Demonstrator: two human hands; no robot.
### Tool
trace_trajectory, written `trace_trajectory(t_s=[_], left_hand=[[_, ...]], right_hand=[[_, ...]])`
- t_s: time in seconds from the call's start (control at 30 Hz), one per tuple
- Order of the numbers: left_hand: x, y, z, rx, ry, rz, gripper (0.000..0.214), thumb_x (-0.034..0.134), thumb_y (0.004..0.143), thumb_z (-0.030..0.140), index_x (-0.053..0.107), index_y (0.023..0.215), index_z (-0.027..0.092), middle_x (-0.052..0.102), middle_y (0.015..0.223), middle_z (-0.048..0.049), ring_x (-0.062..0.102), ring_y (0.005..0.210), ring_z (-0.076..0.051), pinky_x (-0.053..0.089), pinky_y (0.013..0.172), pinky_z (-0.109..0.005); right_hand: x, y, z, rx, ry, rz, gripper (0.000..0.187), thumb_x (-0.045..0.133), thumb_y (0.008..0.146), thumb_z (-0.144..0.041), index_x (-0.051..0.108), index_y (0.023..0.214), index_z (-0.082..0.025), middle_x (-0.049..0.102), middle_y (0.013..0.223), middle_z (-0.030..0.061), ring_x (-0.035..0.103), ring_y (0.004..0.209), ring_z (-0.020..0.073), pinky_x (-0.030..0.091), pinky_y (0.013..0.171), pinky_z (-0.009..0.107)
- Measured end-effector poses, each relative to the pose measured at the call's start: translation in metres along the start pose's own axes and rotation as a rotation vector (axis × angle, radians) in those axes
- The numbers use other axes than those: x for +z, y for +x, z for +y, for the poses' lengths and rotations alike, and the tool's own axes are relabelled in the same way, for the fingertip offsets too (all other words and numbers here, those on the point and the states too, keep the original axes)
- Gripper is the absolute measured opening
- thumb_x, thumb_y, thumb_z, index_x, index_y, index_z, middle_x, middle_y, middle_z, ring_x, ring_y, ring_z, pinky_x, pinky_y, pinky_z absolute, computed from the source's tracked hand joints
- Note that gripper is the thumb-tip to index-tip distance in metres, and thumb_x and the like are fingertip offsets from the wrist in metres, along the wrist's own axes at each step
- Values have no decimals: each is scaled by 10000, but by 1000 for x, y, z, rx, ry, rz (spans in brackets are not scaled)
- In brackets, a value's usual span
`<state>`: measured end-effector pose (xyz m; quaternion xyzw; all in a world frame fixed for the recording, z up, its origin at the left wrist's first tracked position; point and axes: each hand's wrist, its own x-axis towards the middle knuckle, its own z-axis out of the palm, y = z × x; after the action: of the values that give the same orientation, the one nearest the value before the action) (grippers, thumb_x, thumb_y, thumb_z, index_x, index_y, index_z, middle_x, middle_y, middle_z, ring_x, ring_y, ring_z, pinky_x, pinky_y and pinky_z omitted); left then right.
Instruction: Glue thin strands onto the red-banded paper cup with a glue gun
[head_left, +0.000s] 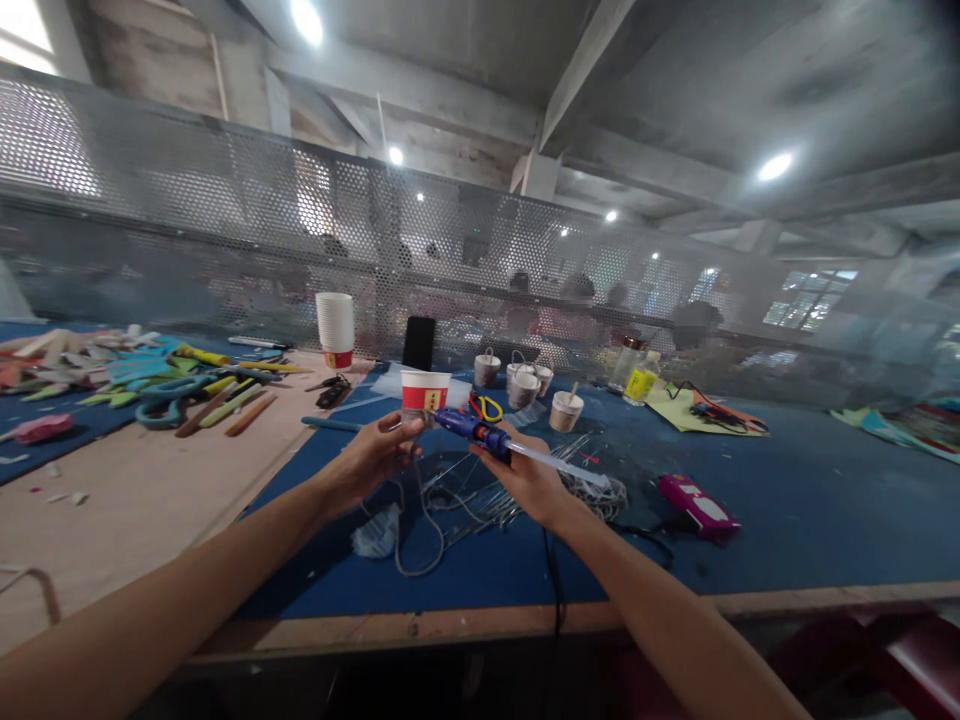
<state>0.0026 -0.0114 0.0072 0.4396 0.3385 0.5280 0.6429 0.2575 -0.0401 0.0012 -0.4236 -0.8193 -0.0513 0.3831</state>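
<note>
Cup in red and white paper (425, 388) sits upright in the left hand (375, 455), whose thumb and fingers are clamped on its lower part, where grey cord wraps the base. It is held above the counter (795, 530), near the middle of the view. The right hand (529, 480) is clamped around a blue glue gun (474, 430), its nozzle pointing at the cup's lower side; whether the 2 touch is too small to tell. A clear glue stick (559, 463) juts from the gun's back end, over the right hand.

Cord (420, 572) trails in a loop below the left hand, beside a crumpled clear wrapper (376, 532). Clear sticks (480, 505) lie scattered between the 2 forearms, next to a coil of grey cord (604, 497). Beyond the hands are yellow-handled scissors (491, 408), small cord-wrapped cups (523, 390), a dark phone (418, 343) and a stack of paper cups (335, 325). A purple box (697, 505) lies to the right.
</note>
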Motion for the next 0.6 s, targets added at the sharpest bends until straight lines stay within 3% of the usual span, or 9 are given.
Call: trace_trajectory(t_s=[0.6], left_hand=[[-1,0,1,-10,-19,-13,277,898,763,224,758,992,155,730,916,-45,669,626,-88,519,528,-154]], right_hand=[[0,0,1,9,3,15,264,563,1025,-475,632,1030,-220,725,812,38,679,674,205,419,603,254]])
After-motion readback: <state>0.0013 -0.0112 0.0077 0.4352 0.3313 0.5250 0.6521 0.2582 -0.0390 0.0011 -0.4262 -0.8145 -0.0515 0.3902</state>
